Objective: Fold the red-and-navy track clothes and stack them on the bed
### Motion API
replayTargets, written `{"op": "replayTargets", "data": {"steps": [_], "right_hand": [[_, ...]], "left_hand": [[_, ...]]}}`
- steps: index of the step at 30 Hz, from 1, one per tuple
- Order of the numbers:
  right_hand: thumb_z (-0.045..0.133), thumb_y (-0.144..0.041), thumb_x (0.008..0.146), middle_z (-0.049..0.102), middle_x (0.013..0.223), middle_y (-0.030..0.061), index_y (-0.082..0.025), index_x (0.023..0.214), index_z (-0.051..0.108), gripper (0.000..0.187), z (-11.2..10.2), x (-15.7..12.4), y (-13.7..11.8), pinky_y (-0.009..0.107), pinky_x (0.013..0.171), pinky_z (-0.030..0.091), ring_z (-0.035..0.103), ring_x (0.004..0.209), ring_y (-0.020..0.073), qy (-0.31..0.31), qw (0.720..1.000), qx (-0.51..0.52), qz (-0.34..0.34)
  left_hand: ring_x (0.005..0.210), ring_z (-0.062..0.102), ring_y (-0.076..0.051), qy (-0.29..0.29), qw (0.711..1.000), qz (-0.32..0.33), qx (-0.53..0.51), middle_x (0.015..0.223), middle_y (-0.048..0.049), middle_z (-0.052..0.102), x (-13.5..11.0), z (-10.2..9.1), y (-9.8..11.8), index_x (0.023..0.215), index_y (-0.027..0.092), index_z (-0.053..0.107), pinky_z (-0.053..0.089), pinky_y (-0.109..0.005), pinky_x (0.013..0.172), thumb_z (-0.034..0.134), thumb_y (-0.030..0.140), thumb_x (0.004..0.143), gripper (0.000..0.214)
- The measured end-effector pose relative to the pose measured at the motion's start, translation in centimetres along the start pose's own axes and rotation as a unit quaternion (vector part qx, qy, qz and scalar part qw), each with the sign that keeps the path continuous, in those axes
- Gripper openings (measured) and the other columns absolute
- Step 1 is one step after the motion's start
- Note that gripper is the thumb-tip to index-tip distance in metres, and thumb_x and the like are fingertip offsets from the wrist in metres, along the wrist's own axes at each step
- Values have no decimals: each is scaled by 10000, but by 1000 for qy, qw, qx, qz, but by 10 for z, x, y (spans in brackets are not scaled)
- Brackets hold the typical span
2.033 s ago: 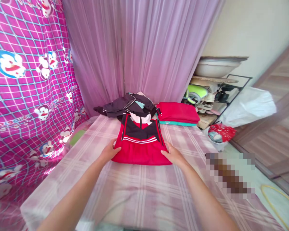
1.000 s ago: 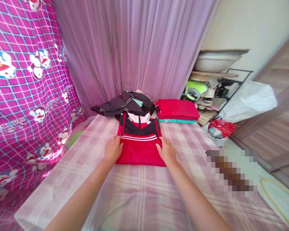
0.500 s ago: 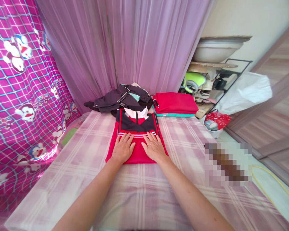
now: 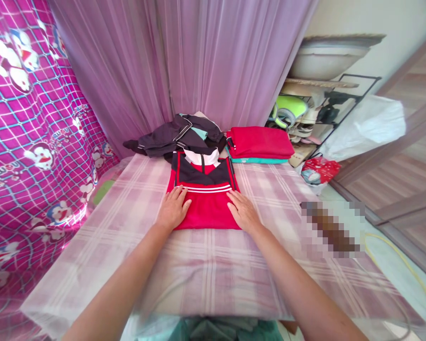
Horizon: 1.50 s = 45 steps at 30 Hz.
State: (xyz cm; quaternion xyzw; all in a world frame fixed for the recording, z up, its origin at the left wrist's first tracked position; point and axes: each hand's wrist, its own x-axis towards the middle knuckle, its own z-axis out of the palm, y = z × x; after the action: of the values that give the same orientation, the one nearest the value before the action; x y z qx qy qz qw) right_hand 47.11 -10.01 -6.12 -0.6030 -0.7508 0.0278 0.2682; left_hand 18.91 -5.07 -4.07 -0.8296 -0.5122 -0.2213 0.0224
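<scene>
A red and dark jacket (image 4: 208, 210) lies folded on the plaid-covered table (image 4: 206, 265), its white collar pointing away from me and white stripes crossing its middle. My left hand (image 4: 172, 208) rests on the jacket's left edge with fingers stretched flat. On the opposite edge, my right hand (image 4: 245, 211) lies with its fingers extended over the red fabric. Neither hand grips anything. Just beyond the collar is a loose heap of dark clothing (image 4: 166, 136) with white piping.
A folded red garment (image 4: 259, 142) lies on a teal one (image 4: 261, 160) at the back right. Purple curtains (image 4: 206, 61) hang behind the table, a pink patterned cloth (image 4: 39, 189) at left. Right of the table are a shoe rack (image 4: 348, 102) and a white bag (image 4: 369, 130).
My hands have slid apart, from the middle of the jacket out to its left and right edges. The view has tipped slightly downward, showing the table's near edge.
</scene>
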Motion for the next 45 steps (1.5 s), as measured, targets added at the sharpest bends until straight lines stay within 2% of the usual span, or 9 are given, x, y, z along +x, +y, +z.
{"op": "replayTargets", "data": {"steps": [4,9,17,21,26,30,35,41,45], "right_hand": [[446,-359,978,640,1349,122,-213,1298,642,402,-17,-46,19,475,1074,448,586,1243,264,94,994,14,-53],[558,-345,930,688,1251,121,-201,1244,665,362,-36,-79,26,442,985,505,637,1137,264,43,992,-49,-104],[506,-185,939,751,1017,105,-216,1220,710,348,-34,-67,32,367,818,514,686,892,237,20,983,-155,-98],[504,-176,944,755,1000,104,-211,1195,723,334,-45,-69,41,355,791,501,683,875,232,41,978,-177,-101],[518,-184,940,759,982,92,-205,1139,737,297,-42,-76,40,335,787,523,689,869,217,17,980,-164,-111],[523,-143,883,726,1122,103,-202,1169,724,354,-43,-78,34,363,897,539,676,999,228,-10,987,-133,-90],[475,-32,738,477,1518,128,-195,1419,545,704,-52,-64,12,469,1078,452,491,1350,275,-32,991,-112,-62],[463,-118,847,364,1601,92,-234,1509,440,672,-37,-13,-42,516,1194,283,349,1460,259,-51,990,-46,-124],[505,-351,955,435,1557,109,-252,1463,507,518,-13,10,-53,574,1183,264,372,1446,298,-83,992,-57,-74]], "left_hand": [[1139,613,-237,52,992,102,-43,1183,-110,687,-28,-23,-6,1090,198,664,462,-436,1048,432,399,996,321],[973,650,-234,20,976,216,1,1029,-99,712,-74,-46,-43,1062,200,668,525,-409,897,551,471,945,318],[998,660,-219,-20,966,240,91,1049,-103,712,-69,-51,-66,1150,195,668,547,-378,902,470,203,967,270],[993,642,-224,5,968,233,95,1039,-103,696,-63,-61,-69,1133,201,659,540,-388,902,477,195,961,251],[943,639,-217,-19,971,231,60,1003,-91,694,-72,-56,-67,1070,204,670,537,-384,876,511,181,922,218],[956,644,-235,-26,977,208,38,1030,-93,708,-76,-63,-59,1069,195,680,525,-418,883,540,269,895,235],[1019,647,-242,-27,985,169,13,1071,-84,736,-55,-80,-40,1090,215,697,464,-473,993,457,403,965,329],[1399,437,-316,-39,996,69,35,1445,-120,573,-6,-37,10,1366,200,585,290,-572,1170,376,456,1000,493],[1440,384,-332,-77,996,11,50,1511,-105,506,7,-4,31,1418,260,544,252,-612,1178,396,510,984,523]]}}
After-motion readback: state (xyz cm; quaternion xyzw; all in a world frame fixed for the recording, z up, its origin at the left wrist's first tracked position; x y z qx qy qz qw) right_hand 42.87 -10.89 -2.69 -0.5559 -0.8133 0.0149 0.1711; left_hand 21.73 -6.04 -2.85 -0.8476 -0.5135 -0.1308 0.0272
